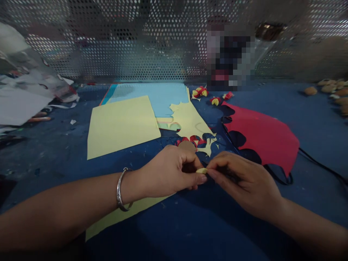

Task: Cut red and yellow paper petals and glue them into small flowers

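Between the fingertips of both hands is a small piece of yellow paper (201,170), curved or folded. My left hand (171,170), with a silver bangle at the wrist, pinches it from the left. My right hand (244,181) grips its right end between thumb and forefinger. Just beyond the hands lie a round brown disc (187,146), red paper scraps and a cut-up yellow sheet (187,116) with scalloped edges. To the right is a red sheet (269,136) with rounded bites cut from its left edge. Part of another yellow sheet (122,219) shows under my left forearm.
A whole yellow sheet (122,127) overlaps a light blue sheet (152,94). Small red and yellow folded paper pieces (215,100) sit near the perforated metal panel (122,43). White papers (21,105) and a clear bottle (40,65) are left; brown lumps (331,88) are far right.
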### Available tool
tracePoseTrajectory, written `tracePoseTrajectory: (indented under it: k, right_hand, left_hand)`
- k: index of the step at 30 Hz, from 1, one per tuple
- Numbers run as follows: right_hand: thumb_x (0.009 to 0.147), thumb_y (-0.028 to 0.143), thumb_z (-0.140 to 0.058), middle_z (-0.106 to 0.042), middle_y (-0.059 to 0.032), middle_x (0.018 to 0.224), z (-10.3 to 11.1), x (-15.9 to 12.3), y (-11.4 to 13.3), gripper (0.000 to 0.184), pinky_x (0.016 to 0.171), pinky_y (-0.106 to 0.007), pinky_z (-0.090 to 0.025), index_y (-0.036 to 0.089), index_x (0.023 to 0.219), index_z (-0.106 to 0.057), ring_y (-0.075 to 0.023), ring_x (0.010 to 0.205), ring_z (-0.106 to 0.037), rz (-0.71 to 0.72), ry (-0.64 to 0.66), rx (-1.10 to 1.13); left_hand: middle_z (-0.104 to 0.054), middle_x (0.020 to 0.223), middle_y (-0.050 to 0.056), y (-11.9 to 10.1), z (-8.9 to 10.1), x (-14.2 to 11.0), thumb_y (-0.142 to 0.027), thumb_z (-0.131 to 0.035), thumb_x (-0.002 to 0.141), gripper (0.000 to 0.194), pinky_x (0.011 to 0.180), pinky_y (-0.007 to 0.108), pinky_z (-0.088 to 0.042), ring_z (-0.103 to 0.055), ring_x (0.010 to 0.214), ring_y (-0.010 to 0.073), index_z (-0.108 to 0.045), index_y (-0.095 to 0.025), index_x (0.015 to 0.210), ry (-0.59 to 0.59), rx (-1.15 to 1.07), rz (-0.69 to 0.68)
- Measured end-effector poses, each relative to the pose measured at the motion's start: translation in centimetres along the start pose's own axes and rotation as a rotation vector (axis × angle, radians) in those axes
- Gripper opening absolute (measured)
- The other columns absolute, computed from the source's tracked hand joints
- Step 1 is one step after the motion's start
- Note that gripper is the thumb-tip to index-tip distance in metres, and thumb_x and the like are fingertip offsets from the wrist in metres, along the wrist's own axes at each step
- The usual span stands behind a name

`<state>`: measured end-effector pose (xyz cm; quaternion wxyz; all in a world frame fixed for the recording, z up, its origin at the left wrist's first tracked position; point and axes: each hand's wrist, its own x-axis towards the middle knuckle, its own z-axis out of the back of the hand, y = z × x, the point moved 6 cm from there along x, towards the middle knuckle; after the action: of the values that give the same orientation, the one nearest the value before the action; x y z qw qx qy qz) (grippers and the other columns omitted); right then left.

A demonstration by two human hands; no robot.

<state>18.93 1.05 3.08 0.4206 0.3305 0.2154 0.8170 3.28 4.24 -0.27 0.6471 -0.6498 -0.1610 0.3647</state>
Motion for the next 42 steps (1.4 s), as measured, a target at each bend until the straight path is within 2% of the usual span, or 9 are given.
tracePoseTrajectory:
  k: [6,12,18,24,26,31,37,42]
  right_hand:
    - [0.102,0.023,-0.061,-0.068,0.0016,0.076,0.5,0.1,-0.1,0.013,0.055,-0.022,-0.048,0.024,0.090,-0.066,-0.0099,0.060,-0.062,-0.037,-0.021,-0.005]
    - [0.103,0.025,-0.060,-0.067,0.0016,0.074,0.4,0.1,-0.3,0.015,0.056,-0.023,-0.049,0.023,0.088,-0.065,-0.0100,0.057,-0.061,-0.081,-0.005,0.033]
    - [0.102,0.024,-0.058,-0.066,0.0007,0.073,0.2,0.2,-0.1,0.016,0.055,-0.023,-0.049,0.023,0.088,-0.064,-0.0101,0.058,-0.062,-0.069,0.012,0.039]
    - [0.102,0.024,-0.058,-0.065,0.0007,0.073,0.2,0.2,-0.1,0.017,0.056,-0.024,-0.049,0.023,0.086,-0.064,-0.0107,0.060,-0.061,-0.064,0.039,0.088]
    - [0.103,0.025,-0.058,-0.064,0.0011,0.072,0.2,0.3,-0.1,0.018,0.055,-0.023,-0.048,0.023,0.086,-0.064,-0.0106,0.059,-0.061,-0.071,0.040,0.103]
    - [0.103,0.027,-0.058,-0.064,0.0012,0.070,0.2,0.2,-0.4,0.018,0.052,-0.023,-0.047,0.023,0.086,-0.065,-0.0106,0.057,-0.061,-0.124,0.038,0.109]
    - [0.103,0.032,-0.059,-0.064,0.0010,0.069,0.1,0.0,-0.8,0.022,0.049,-0.023,-0.047,0.023,0.084,-0.066,-0.0108,0.055,-0.059,-0.157,0.037,0.132]
    - [0.103,0.033,-0.061,-0.066,0.0005,0.074,-0.2,-0.2,-1.1,0.018,0.051,-0.023,-0.047,0.023,0.091,-0.070,-0.0104,0.057,-0.060,-0.173,0.044,0.161]
  left_hand:
    - [-0.071,0.073,0.002,-0.8,0.3,0.1,-0.030,-0.075,0.089,0.017,0.060,0.021,-0.052,-0.068,0.066,0.0119,-0.072,-0.014,0.088,-0.032,0.000,-0.124]
    - [-0.064,0.071,-0.003,-1.9,0.7,-0.1,-0.030,-0.076,0.088,0.015,0.056,0.020,-0.041,-0.056,0.062,0.0077,-0.073,-0.015,0.089,-0.128,0.179,-0.267]
    - [-0.063,0.073,-0.003,-2.4,0.5,-0.4,-0.026,-0.070,0.091,0.009,0.060,0.023,-0.041,-0.055,0.064,0.0088,-0.070,-0.018,0.088,-0.122,0.221,-0.256]
    - [-0.070,0.082,-0.002,-2.8,0.2,-0.6,-0.025,-0.064,0.098,0.009,0.068,0.026,-0.039,-0.056,0.071,0.0120,-0.066,-0.019,0.092,-0.096,0.556,-0.345]
    - [-0.071,0.085,-0.001,-2.8,0.2,-0.6,-0.027,-0.062,0.101,0.011,0.068,0.026,-0.039,-0.057,0.072,0.0124,-0.065,-0.020,0.093,-0.092,0.594,-0.339]
    - [-0.072,0.076,-0.001,-2.8,0.4,-0.6,-0.029,-0.065,0.099,0.014,0.067,0.026,-0.041,-0.060,0.070,0.0128,-0.068,-0.019,0.090,-0.104,0.560,-0.315]
    - [-0.070,0.069,-0.001,-2.3,0.3,-0.6,-0.029,-0.066,0.098,0.018,0.063,0.021,-0.048,-0.067,0.066,0.0109,-0.071,-0.017,0.086,-0.058,0.338,-0.282]
    - [-0.069,0.066,-0.001,-2.2,0.3,-0.7,-0.025,-0.066,0.096,0.016,0.059,0.019,-0.048,-0.068,0.061,0.0099,-0.071,-0.017,0.083,-0.058,0.317,-0.278]
